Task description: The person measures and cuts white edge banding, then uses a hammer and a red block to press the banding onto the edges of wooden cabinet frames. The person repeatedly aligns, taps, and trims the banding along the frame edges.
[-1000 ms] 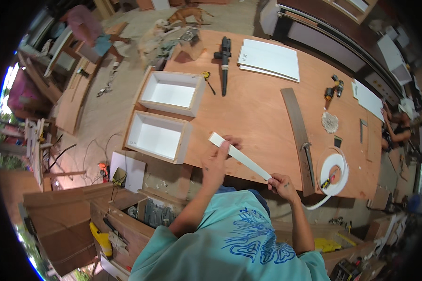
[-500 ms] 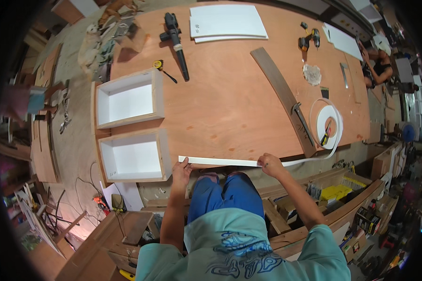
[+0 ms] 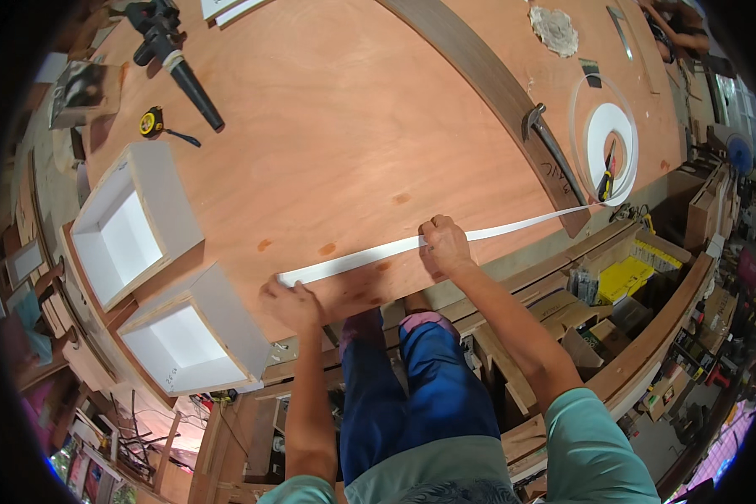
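A white strip of edge banding (image 3: 357, 262) stretches along the near side of the plywood tabletop (image 3: 336, 185). My left hand (image 3: 292, 304), slightly blurred, has its fingers closed at the strip's left end. Farther right, my right hand (image 3: 447, 245) grips the same strip from above, fingertips hidden against it. Beyond that hand, the banding runs on to a white coil (image 3: 595, 139) at the table's right. Inside the coil lies a small tool with yellow and black handles (image 3: 606, 181).
Two open white-lined drawer boxes (image 3: 195, 336) stand at the left. A hammer (image 3: 554, 151) rests on a long brown board (image 3: 479, 63). A tape measure (image 3: 151, 123) and black blower (image 3: 181, 67) lie far left. Below the table's right edge is a wooden bin (image 3: 689, 332) of boxes.
The view has shifted closer and turned. Both hands still hold the strip, which now lies farther over the tabletop, slanting up to the right.
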Demonstrator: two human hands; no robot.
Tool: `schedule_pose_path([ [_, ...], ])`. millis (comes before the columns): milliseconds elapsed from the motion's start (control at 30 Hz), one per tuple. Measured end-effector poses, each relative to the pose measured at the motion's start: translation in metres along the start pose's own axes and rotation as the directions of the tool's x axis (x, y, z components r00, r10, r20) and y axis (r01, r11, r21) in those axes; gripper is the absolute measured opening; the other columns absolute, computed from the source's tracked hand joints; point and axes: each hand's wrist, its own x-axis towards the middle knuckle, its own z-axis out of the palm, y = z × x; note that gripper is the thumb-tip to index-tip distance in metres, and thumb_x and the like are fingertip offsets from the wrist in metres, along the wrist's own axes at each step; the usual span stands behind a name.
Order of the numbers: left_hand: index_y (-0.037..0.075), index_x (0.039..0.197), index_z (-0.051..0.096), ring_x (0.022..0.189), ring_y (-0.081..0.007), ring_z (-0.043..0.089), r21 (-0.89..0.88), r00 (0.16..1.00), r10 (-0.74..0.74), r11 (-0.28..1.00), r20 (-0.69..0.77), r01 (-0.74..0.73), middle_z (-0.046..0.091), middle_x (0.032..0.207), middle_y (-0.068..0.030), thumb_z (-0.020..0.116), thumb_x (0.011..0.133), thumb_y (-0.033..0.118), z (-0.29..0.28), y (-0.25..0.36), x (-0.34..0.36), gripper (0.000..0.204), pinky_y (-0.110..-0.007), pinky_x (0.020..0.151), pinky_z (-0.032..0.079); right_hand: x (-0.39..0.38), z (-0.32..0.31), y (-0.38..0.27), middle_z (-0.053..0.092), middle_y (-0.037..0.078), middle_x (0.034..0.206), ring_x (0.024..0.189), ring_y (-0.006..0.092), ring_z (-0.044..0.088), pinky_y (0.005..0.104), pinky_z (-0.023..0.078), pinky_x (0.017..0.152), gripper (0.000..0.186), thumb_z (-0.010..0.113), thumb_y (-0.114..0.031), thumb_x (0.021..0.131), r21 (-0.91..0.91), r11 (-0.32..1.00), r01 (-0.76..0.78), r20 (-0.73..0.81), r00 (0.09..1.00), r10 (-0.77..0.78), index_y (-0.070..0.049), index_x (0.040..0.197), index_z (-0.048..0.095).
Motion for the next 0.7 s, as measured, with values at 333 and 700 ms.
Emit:
schedule_pose_path([
  [333, 0.011, 0.126, 0.061, 0.111, -0.0297, 0.053, -0.182, 0.547, 0.737, 0.647, 0.396, -0.740, 0.052, 0.125, -0.0096, 0.061, 0.080, 0.017, 0.052, 0.080, -0.053, 0.046, -0.047, 0.092, 0.045, -0.002, 0.014, 0.008, 0.058, 0.015, 0.086, 0.084, 0.0347, 0.060, 0.0444, 0.053, 0.072, 0.012, 0.068, -0.005, 0.069, 0.108, 0.994, 0.004, -0.088, 0.996, 0.006, -0.004, 0.079, 0.063],
  [700, 0.004, 0.124, 0.059, 0.117, -0.0297, 0.049, 0.070, 0.598, 0.699, 0.625, 0.392, -0.777, 0.051, 0.128, -0.0119, 0.061, 0.079, 0.013, 0.009, -0.016, 0.015, 0.046, -0.050, 0.098, 0.039, 0.001, 0.002, 0.011, 0.060, 0.015, 0.093, 0.090, 0.0338, 0.062, 0.0440, 0.054, 0.073, 0.021, 0.069, -0.004, 0.067, 0.091, 0.995, 0.050, 0.027, 0.998, -0.053, -0.007, 0.087, 0.066],
])
